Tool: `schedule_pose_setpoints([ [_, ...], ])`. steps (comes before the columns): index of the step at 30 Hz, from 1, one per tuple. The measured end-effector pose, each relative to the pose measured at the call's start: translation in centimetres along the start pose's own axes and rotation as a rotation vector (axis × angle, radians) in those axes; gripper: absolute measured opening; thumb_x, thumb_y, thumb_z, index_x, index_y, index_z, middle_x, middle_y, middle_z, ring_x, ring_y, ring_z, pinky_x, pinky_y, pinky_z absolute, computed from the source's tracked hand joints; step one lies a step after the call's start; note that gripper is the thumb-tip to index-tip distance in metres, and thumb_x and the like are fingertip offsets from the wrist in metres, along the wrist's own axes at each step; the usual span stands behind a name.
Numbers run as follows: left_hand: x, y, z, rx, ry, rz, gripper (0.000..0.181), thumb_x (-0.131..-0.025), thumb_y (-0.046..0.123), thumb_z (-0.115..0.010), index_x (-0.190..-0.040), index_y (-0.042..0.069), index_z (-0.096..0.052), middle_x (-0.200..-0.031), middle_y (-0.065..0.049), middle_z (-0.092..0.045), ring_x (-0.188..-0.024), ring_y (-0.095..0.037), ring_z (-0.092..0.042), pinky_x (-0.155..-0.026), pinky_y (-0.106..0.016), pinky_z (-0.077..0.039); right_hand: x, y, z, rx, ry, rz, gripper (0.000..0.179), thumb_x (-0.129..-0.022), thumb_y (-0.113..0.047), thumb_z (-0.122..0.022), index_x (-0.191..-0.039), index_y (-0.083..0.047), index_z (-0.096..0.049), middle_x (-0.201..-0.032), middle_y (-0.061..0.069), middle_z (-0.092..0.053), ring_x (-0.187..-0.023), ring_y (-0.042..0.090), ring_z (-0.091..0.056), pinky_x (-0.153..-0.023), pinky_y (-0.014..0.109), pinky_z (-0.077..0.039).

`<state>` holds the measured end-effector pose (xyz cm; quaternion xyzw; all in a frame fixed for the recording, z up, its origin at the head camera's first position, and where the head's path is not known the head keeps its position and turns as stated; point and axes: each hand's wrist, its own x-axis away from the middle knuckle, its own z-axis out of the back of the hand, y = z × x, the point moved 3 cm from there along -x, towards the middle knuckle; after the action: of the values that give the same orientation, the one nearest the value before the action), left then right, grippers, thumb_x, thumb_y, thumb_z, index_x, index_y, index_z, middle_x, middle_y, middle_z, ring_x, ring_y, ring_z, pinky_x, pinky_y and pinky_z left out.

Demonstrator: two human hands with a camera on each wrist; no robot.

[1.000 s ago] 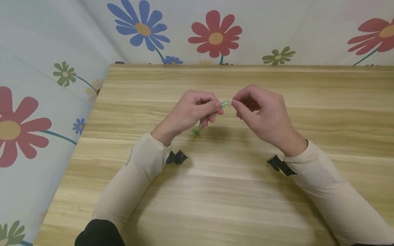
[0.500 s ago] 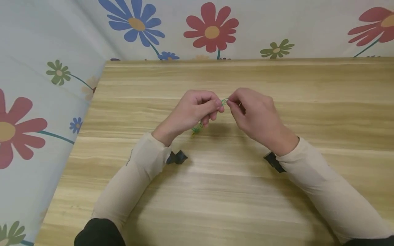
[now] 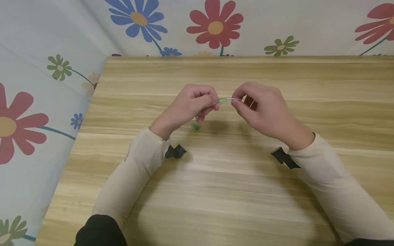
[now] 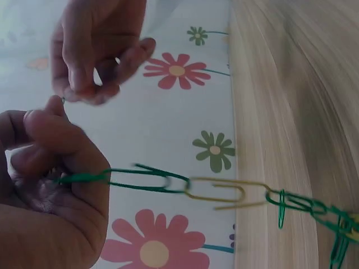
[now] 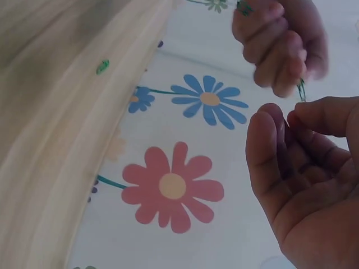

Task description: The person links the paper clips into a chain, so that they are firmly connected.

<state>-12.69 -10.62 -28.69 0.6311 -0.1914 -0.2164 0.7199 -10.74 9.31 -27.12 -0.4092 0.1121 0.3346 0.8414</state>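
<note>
Thumb and fingers of my left hand (image 3: 195, 104) pinch a green paper clip (image 3: 222, 100), whose end sticks out to the right. Linked or touching at that end is a white paper clip (image 3: 235, 99), pinched between the thumb and index finger of my right hand (image 3: 266, 111). Below the left hand hangs a chain of paper clips (image 3: 195, 127). The left wrist view shows its green clip (image 4: 147, 179), then a yellow clip (image 4: 224, 192), then several more bunched toward the right edge. Fingers hide the inner part of the chain.
Both hands are above a wood-grain table (image 3: 221, 198). Its far edge meets a white flowered wall covering (image 3: 252, 20), which also runs along the left side. Black wrist devices (image 3: 176, 151) sit under both sleeves. A small green item (image 5: 102, 66) shows against the table.
The right hand first came in closer to the left, then drew back right. The white clip now lies straight in line with the green one. The left hand keeps its hold.
</note>
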Motion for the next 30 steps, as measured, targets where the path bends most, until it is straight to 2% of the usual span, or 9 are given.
schedule_pose_setpoints([
  [5,-0.1,0.2,0.2,0.019,-0.157,-0.006,0.026,-0.105,0.017,-0.048,-0.097,0.002,-0.068,-0.063,-0.014,-0.048,-0.048,-0.021,-0.036,-0.041,-0.031,-0.034,-0.3,-0.8,0.9,0.014,-0.001,0.044,0.006,-0.092,0.003,-0.070,-0.096,-0.002,-0.070,-0.082,0.002,-0.065,-0.066,0.007,-0.055,-0.061,0.018,-0.045],
  [7,-0.1,0.3,0.1,0.043,-0.220,-0.021,0.028,-0.107,0.020,-0.047,-0.104,0.002,-0.068,-0.065,-0.017,-0.053,-0.047,-0.024,-0.041,-0.042,-0.033,-0.038,-0.3,-1.2,0.9,0.035,-0.009,0.070,0.008,-0.092,0.004,-0.069,-0.097,-0.002,-0.071,-0.085,0.002,-0.066,-0.067,0.008,-0.055,-0.062,0.019,-0.046],
  [10,-0.2,0.5,-0.1,0.078,-0.251,-0.058,0.024,-0.106,0.016,-0.049,-0.102,0.000,-0.067,-0.072,-0.022,-0.059,-0.047,-0.028,-0.049,-0.047,-0.036,-0.047,-0.5,-1.8,0.7,0.071,-0.021,0.111,0.008,-0.092,0.003,-0.070,-0.097,-0.002,-0.071,-0.087,0.003,-0.067,-0.069,0.009,-0.054,-0.063,0.021,-0.045],
  [14,-0.1,0.9,0.3,0.092,-0.193,-0.092,0.019,-0.103,0.010,-0.054,-0.095,-0.001,-0.066,-0.069,-0.019,-0.055,-0.049,-0.027,-0.047,-0.047,-0.033,-0.046,-0.9,-2.1,0.5,0.080,-0.016,0.104,0.009,-0.091,0.001,-0.072,-0.100,-0.001,-0.071,-0.088,0.005,-0.068,-0.068,0.010,-0.057,-0.062,0.022,-0.046],
  [17,0.2,1.3,0.9,0.099,-0.115,-0.106,0.021,-0.104,0.012,-0.053,-0.096,-0.001,-0.067,-0.065,-0.014,-0.048,-0.049,-0.024,-0.037,-0.043,-0.029,-0.038,-1.5,-1.5,0.3,0.087,-0.049,0.003,0.013,-0.093,-0.002,-0.070,-0.106,0.000,-0.071,-0.090,0.007,-0.070,-0.068,0.014,-0.060,-0.062,0.029,-0.050],
  [21,0.6,1.4,1.7,0.128,-0.030,-0.132,0.023,-0.105,0.011,-0.051,-0.097,-0.003,-0.068,-0.064,-0.010,-0.043,-0.048,-0.021,-0.030,-0.042,-0.027,-0.033,-2.7,0.9,-1.5,0.141,-0.227,-0.195,0.017,-0.096,-0.007,-0.066,-0.111,0.001,-0.070,-0.092,0.009,-0.070,-0.073,0.023,-0.061,-0.067,0.039,-0.049],
  [23,0.6,1.4,1.9,0.143,-0.006,-0.144,0.023,-0.105,0.010,-0.051,-0.098,-0.004,-0.068,-0.064,-0.010,-0.044,-0.048,-0.021,-0.032,-0.042,-0.027,-0.034,-3.4,2.3,-3.1,0.171,-0.333,-0.255,0.016,-0.097,-0.008,-0.065,-0.109,0.001,-0.070,-0.092,0.010,-0.069,-0.077,0.026,-0.060,-0.072,0.041,-0.049],
  [26,0.6,1.3,2.1,0.162,0.022,-0.164,0.023,-0.103,0.008,-0.051,-0.100,-0.007,-0.069,-0.065,-0.011,-0.046,-0.048,-0.020,-0.033,-0.043,-0.028,-0.038,-4.5,4.1,-5.9,0.185,-0.449,-0.298,0.014,-0.098,-0.007,-0.059,-0.102,0.001,-0.070,-0.089,0.011,-0.067,-0.080,0.028,-0.057,-0.075,0.040,-0.048],
  [30,0.6,1.2,2.2,0.166,0.048,-0.185,0.023,-0.103,0.006,-0.052,-0.100,-0.009,-0.069,-0.066,-0.012,-0.049,-0.047,-0.019,-0.035,-0.043,-0.027,-0.040,-5.4,5.6,-8.7,0.226,-0.530,-0.318,0.011,-0.096,-0.005,-0.056,-0.088,-0.003,-0.063,-0.081,0.011,-0.060,-0.077,0.028,-0.053,-0.072,0.038,-0.045],
])
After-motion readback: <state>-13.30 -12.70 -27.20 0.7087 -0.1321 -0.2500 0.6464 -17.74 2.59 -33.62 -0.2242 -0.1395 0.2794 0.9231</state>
